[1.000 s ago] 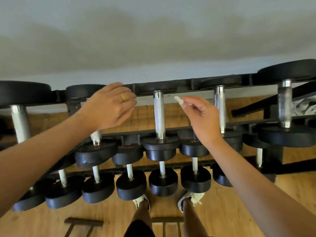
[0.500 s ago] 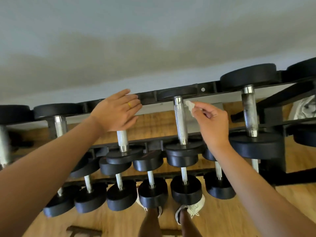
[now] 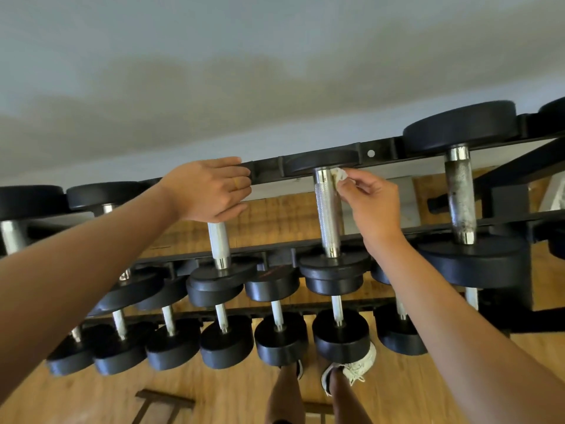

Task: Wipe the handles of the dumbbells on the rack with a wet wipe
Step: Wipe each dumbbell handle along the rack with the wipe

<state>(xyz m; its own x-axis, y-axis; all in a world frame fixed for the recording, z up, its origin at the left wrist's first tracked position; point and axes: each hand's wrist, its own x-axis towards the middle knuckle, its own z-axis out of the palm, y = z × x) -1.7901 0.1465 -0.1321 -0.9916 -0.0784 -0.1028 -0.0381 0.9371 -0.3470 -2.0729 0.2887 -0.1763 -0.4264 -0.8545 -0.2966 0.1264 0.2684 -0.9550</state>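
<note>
My right hand point(image 3: 371, 206), pinching the wet wipe point(image 3: 338, 176), has now brought it against the top of the knurled handle point(image 3: 327, 209), so wiping can begin. My left hand point(image 3: 211, 191), fingers flat together, rests on the rack point(image 3: 266, 168).

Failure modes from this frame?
The right hand pinches a small wad of wet wipe against the top of the knurled handle; the knurling may snag it loose. Contact is one-sided, so the far side and lower length may get missed. The grimy handle to the right may overload this wad.
</note>
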